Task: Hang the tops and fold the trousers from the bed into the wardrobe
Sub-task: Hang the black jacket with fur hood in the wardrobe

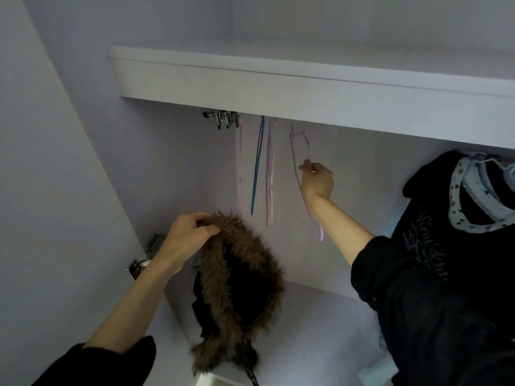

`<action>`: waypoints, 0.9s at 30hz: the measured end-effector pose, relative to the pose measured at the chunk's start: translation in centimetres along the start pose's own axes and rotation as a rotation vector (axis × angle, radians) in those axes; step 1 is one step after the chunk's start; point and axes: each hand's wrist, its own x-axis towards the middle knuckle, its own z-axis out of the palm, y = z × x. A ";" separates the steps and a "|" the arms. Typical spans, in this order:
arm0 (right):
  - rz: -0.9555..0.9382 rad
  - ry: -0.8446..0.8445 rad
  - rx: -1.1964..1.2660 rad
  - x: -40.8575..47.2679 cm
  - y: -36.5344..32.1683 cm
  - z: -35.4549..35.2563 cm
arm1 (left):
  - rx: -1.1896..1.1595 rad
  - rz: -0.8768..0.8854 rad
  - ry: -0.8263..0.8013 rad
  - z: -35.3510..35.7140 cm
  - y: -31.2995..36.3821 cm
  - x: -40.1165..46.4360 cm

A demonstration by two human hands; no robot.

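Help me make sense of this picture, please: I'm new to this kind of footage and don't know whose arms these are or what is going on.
There is only one picture, shot by a camera worn on a person's head, so the two arms reaching forward are that person's own. They face an open wardrobe. The left hand grips the fur-trimmed hood of a dark jacket. The right hand pinches a pink hanger that is hanging up inside. Beside it hang more empty hangers, one of them a blue hanger. At the right a black top with pale lettering already hangs.
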 end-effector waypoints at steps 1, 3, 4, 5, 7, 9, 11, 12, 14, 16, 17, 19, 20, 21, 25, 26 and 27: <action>-0.031 0.014 -0.001 0.1 0.3 -0.7 | -0.010 -0.006 -0.007 0.3 0.0 0.0; -0.087 0.018 0.039 0.3 1.4 -2.1 | -0.022 -0.018 -0.030 1.1 0.1 -0.2; -0.108 0.015 0.076 0.1 1.9 -2.8 | -0.026 -0.025 -0.039 1.4 0.1 -0.3; -0.125 0.015 0.097 0.1 2.5 -3.5 | -0.028 -0.024 -0.047 1.8 0.1 -0.4; -0.142 0.014 0.100 -0.5 3.5 -5.3 | -0.030 -0.018 -0.060 2.9 0.2 -0.9; -0.114 0.005 0.111 -1.5 5.1 -7.2 | -0.030 -0.024 -0.077 4.0 0.3 -1.4; -0.087 -0.012 0.177 -3.3 7.0 -8.9 | -0.026 -0.041 -0.082 4.6 0.2 -1.6; -0.076 -0.016 0.226 -4.3 8.0 -9.9 | -0.019 -0.049 -0.085 5.0 0.1 -1.7; -0.044 -0.060 0.301 -5.7 9.3 -11.4 | -0.002 -0.067 -0.086 5.6 -0.2 -1.8; -0.029 -0.123 0.260 -6.2 9.8 -12.3 | 0.025 -0.078 -0.099 6.0 -0.5 -1.8; -0.006 -0.131 0.219 -6.2 10.3 -12.6 | 0.037 -0.085 -0.107 6.3 -0.8 -1.8; 0.064 -0.101 0.130 -6.2 11.2 -13.0 | 0.041 -0.106 -0.090 6.6 -1.3 -1.5; 0.094 -0.076 0.077 -6.2 11.8 -13.3 | 0.045 -0.116 -0.072 6.7 -1.6 -1.4; 0.118 -0.048 0.018 -6.2 12.2 -13.7 | 0.060 -0.125 -0.050 6.8 -1.9 -1.3; 0.092 0.003 -0.144 -6.6 13.1 -16.0 | 0.162 -0.109 0.028 7.2 -3.0 -1.2; 0.080 -0.005 -0.183 -6.8 13.0 -16.6 | 0.195 -0.102 0.038 7.3 -3.1 -1.3; 0.067 -0.023 -0.233 -6.9 13.0 -16.9 | 0.224 -0.090 0.045 7.5 -3.2 -1.3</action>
